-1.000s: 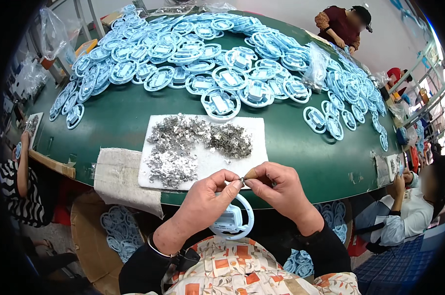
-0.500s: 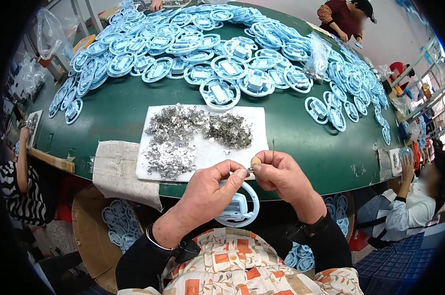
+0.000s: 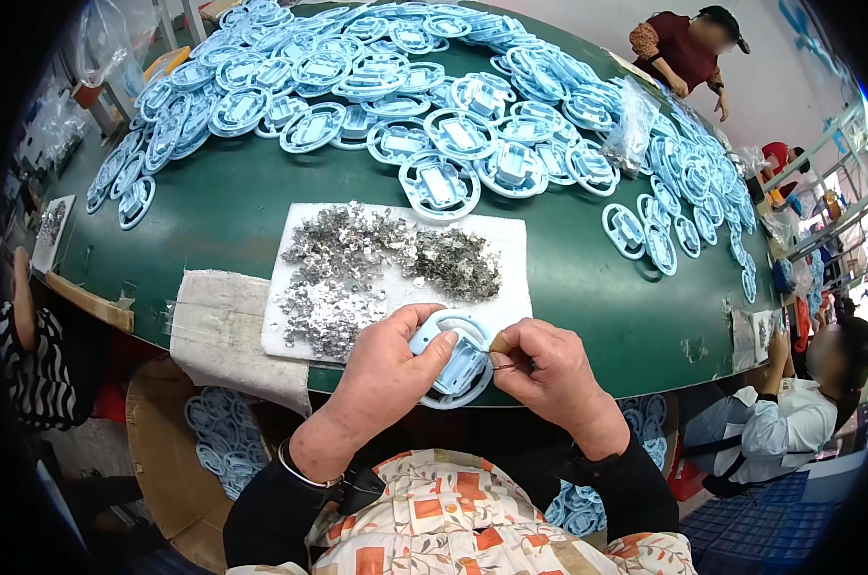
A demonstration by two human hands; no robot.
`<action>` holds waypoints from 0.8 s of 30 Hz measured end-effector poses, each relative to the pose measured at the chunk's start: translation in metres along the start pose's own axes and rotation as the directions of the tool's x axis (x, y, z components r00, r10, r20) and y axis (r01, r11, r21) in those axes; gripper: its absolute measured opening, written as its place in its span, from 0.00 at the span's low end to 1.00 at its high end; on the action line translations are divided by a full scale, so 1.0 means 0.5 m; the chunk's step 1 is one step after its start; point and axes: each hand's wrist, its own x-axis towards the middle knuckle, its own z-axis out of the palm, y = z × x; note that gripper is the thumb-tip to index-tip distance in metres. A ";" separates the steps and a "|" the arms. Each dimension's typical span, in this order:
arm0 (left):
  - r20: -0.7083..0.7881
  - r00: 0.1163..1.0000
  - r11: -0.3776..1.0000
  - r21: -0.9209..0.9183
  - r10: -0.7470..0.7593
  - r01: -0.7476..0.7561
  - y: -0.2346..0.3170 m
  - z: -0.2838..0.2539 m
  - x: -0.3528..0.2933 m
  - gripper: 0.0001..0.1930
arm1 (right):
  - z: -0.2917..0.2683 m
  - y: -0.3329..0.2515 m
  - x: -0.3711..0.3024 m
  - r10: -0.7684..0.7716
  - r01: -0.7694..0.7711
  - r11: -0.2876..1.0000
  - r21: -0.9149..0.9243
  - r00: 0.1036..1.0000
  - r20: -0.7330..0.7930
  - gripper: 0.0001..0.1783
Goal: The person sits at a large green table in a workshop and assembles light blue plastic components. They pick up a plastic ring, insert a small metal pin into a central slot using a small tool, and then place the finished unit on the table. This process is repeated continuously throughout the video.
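My left hand [image 3: 388,359] grips a round light-blue plastic part [image 3: 453,359] at the near edge of the green table [image 3: 223,216]. My right hand [image 3: 539,369] pinches a small brown-handled tool [image 3: 503,345] and touches it to the part's right side. Just beyond both hands lies a white sheet [image 3: 506,249] with heaps of small silvery metal pieces [image 3: 376,259].
Several matching blue plastic parts [image 3: 434,105] cover the far half of the table. A folded grey cloth [image 3: 218,321] hangs over the near edge on the left. More blue parts [image 3: 218,436] lie in a cardboard box below. Other people sit at the left, right and far sides.
My left hand has brought the blue plastic part up from my lap to the table edge. My right hand has moved in against it with the tool.
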 end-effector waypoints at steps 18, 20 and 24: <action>0.000 1.000 0.999 0.038 -0.020 0.020 0.001 -0.004 0.004 0.17 | 0.002 -0.046 0.041 0.127 -0.113 0.946 -0.303 0.991 0.028 0.10; 0.027 1.000 1.000 -0.023 -0.007 0.008 -0.013 -0.005 0.008 0.17 | -0.003 -0.038 0.034 0.209 -0.212 0.966 -0.145 0.977 -0.036 0.10; 0.098 0.995 0.964 -0.264 -0.009 0.035 -0.029 -0.011 0.008 0.19 | 0.016 0.002 -0.003 0.419 -0.394 0.840 0.372 0.908 0.015 0.13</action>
